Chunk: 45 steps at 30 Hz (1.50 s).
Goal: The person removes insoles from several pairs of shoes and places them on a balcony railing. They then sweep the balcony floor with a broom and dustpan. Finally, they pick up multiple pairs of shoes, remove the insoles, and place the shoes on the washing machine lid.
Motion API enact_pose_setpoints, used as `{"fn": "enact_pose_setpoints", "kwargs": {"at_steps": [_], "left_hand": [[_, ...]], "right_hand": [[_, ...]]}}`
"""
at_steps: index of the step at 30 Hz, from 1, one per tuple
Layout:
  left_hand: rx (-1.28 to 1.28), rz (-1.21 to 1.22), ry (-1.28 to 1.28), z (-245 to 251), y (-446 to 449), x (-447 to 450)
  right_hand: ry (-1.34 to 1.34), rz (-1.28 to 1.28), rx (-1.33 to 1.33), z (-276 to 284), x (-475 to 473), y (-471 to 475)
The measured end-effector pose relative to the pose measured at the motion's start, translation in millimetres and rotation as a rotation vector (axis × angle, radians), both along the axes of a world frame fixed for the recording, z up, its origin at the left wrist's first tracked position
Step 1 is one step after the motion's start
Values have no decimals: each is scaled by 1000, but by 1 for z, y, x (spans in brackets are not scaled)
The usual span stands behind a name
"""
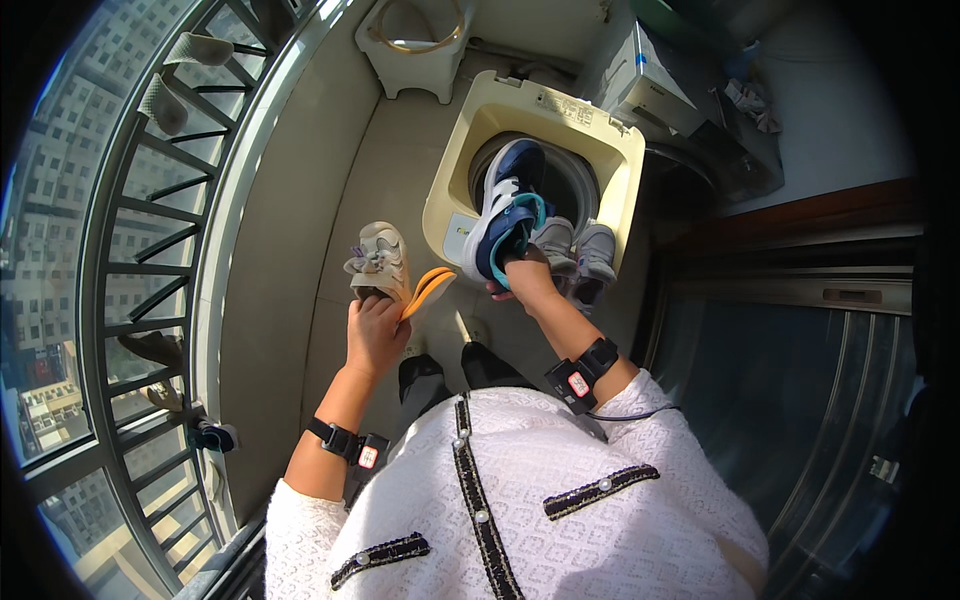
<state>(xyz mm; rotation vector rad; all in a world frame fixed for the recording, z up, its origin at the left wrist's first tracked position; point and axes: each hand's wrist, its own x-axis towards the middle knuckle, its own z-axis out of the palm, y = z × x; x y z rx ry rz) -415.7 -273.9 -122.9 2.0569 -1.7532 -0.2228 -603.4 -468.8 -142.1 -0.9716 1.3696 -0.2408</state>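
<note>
My left hand (pixel 377 334) grips a beige sneaker (pixel 384 251) by its heel opening. An orange insole (pixel 430 289), perhaps more than one layer, sticks out from the same hand. My right hand (pixel 531 281) has hold of a navy sneaker (pixel 516 221) with a white sole and turquoise lining, fingers inside its opening. That sneaker hangs over the tub of a cream top-loading mini washing machine (pixel 457 161). At the machine's near right side rest two pale grey shoes, one (pixel 555 238) partly behind my right hand and the other (pixel 597 251) beside it.
A white plastic stool (pixel 412 64) with a coiled hose (pixel 420 46) stands by the far wall. At left, insoles (pixel 196 49) and shoes (pixel 216 436) sit on the window railing (pixel 157 210). Another washing machine (pixel 671 142) stands at the far right, before a glass sliding door (pixel 780 390).
</note>
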Motion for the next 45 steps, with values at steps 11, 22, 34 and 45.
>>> {"fn": "enact_pose_setpoints", "kwargs": {"at_steps": [11, 22, 34, 45], "left_hand": [[-12, -249, 43, -61, -113, -56], [-56, -164, 695, -31, -97, -53], [-214, 537, 2008, 6, 101, 6], [-632, 973, 2116, -8, 346, 3]], "right_hand": [[14, -161, -268, 62, -101, -26], [-2, -89, -310, 78, -83, -19], [-244, 660, -91, 84, 75, 51], [-60, 1577, 9, 44, 214, 304]]}}
